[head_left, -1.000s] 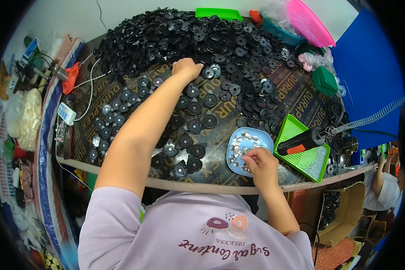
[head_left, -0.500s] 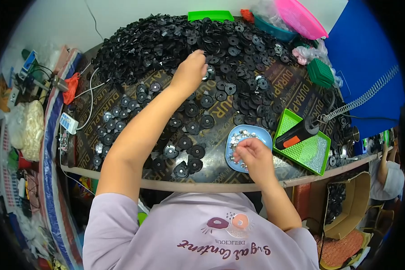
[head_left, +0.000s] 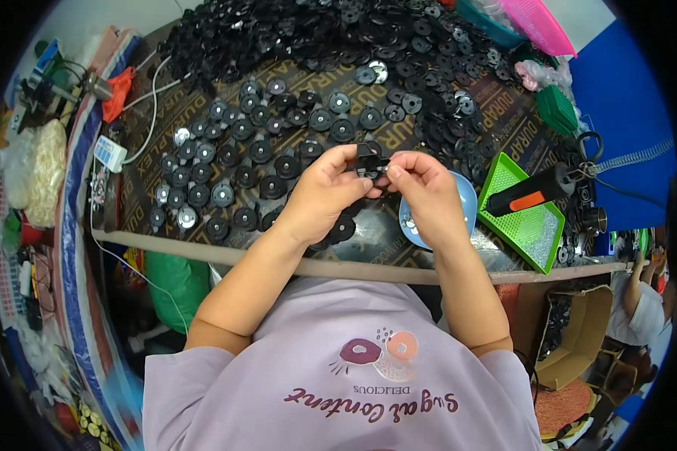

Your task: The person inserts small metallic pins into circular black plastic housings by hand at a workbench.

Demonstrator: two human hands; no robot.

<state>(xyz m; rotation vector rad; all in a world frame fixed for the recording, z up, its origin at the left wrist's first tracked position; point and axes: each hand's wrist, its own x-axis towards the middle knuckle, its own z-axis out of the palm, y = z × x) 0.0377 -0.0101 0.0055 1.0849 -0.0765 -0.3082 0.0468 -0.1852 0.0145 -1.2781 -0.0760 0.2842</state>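
Observation:
In front of me, above the table's near edge, my left hand (head_left: 325, 192) grips a black plastic part (head_left: 370, 158) between thumb and fingers. My right hand (head_left: 431, 199) is pinched closed against the part's right side; whatever lies between its fingertips is too small to make out. Under the right hand sits a light-blue dish (head_left: 468, 199) with small silver metal pieces in it, partly covered by the hand. To the left, several black round parts with metal centres (head_left: 271, 186) lie spread over the dark patterned table.
A big heap of black parts (head_left: 278, 41) fills the back of the table. On the right, a black tool with an orange patch (head_left: 530, 194) rests across a green tray (head_left: 502, 169), joined to a coiled hose (head_left: 632, 156). A white power strip (head_left: 110, 154) lies at the left edge.
My left hand has come back from the heap with a black part. My right hand has risen from the blue dish to meet it. The view has shifted slightly.

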